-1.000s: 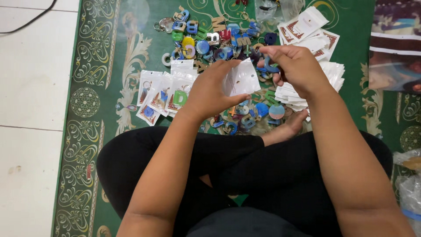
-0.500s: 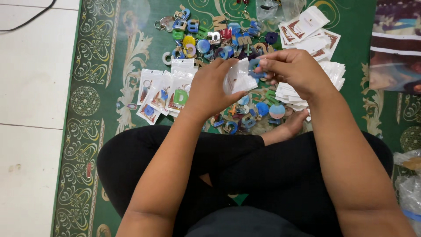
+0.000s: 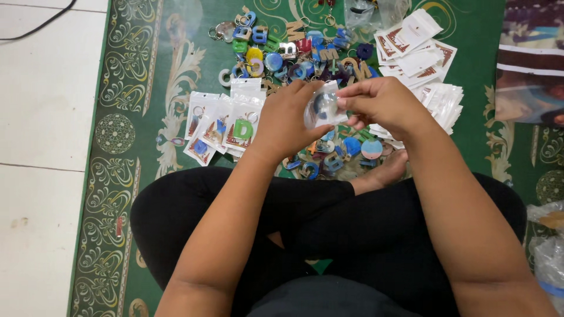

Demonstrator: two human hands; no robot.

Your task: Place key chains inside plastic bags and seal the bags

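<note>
Head view: left hand [image 3: 291,120] and right hand [image 3: 382,105] both pinch a small clear pouch [image 3: 322,108] with a keychain inside, held above loose letter keychains [image 3: 294,53]; packed pouches [image 3: 226,126] lie left of hands.

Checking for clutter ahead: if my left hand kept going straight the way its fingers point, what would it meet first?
Probably the loose pile of colourful letter keychains on the green rug, just beyond the small clear bag the left hand holds; depth is unclear.

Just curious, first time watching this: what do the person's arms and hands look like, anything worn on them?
Both arms are bare to the frame's edge, no sleeves showing. The left hand and right hand wear no gloves; no rings, watch or bracelet show.
</note>
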